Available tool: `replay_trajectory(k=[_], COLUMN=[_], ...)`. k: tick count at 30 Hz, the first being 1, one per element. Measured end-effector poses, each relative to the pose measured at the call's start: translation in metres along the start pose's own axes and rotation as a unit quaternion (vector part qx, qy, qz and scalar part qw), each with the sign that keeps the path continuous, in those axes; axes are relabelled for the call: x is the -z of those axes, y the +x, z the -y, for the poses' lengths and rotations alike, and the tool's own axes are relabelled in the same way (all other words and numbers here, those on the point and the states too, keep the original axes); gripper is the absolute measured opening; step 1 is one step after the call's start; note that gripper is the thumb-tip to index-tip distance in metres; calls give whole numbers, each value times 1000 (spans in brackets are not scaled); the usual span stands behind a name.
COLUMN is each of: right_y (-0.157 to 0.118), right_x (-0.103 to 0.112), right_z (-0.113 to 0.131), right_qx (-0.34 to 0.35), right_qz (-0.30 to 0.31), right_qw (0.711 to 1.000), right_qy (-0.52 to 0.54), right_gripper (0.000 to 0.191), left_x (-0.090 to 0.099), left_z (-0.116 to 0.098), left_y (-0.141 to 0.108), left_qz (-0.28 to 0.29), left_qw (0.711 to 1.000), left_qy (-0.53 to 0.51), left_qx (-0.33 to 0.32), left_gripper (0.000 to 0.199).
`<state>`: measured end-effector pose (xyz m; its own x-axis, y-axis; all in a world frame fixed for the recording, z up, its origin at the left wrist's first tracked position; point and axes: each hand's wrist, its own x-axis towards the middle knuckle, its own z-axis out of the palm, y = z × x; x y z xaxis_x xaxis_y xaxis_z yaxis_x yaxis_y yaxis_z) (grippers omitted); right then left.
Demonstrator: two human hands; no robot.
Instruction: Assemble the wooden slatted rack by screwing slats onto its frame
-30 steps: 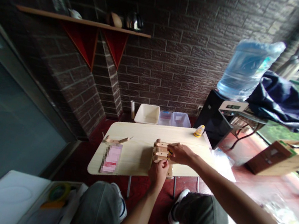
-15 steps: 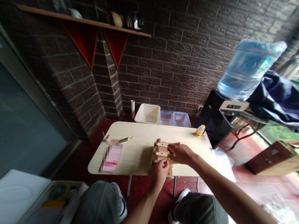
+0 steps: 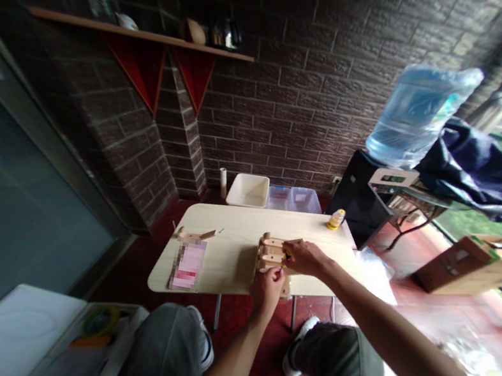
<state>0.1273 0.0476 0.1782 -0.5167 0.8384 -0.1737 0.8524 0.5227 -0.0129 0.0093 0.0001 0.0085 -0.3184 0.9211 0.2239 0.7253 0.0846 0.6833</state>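
Note:
A light wooden assembly of slats and blocks lies on the pale table, partly covered by my hands. Over its right side, my right hand is closed around what looks like a screwdriver; only a bit of its yellow-and-black handle shows. Just below and nearer to me, my left hand is closed in a pinch at the assembly's near edge, close to the tool's lower end. Whatever sits between its fingertips is too small to make out.
At the table's left lie a loose wooden piece and a blurred pink packet. A yellow-capped bottle stands at the far right corner. Behind are a cream bin, clear bins and a water dispenser.
Almost nothing differs. My right hand has shifted very slightly at the tool, and my left hand keeps its pinch in the same place.

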Motion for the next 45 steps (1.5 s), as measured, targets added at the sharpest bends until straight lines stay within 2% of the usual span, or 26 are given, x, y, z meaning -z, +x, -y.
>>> replay_trajectory(k=[12,22,28,37,45], right_y=[1,-5,-1,-5,0], right_x=[-3,3,1,4,-1], right_z=[1,4,5,3,0], right_qx=[-1,30,2,14,-8], right_qz=[-3,-17,-6,-10,-3], right_qw=[1000,999,1000,1000,1000], right_qy=[-17,-7,-18,-19,-19], right_gripper=[31,31,34,27,33], left_x=[2,-3,-6,-7,-5], left_z=[0,4,7,6,4], left_y=[0,0,0,0,0], left_qz=[18,2,-9,-6,2], left_qw=[1000,1000,999,1000,1000], left_qy=[-4,-12,-16,-14,-11], left_qx=[-20,-21,-37,-19,-6], left_gripper=[21,22,21,20,17])
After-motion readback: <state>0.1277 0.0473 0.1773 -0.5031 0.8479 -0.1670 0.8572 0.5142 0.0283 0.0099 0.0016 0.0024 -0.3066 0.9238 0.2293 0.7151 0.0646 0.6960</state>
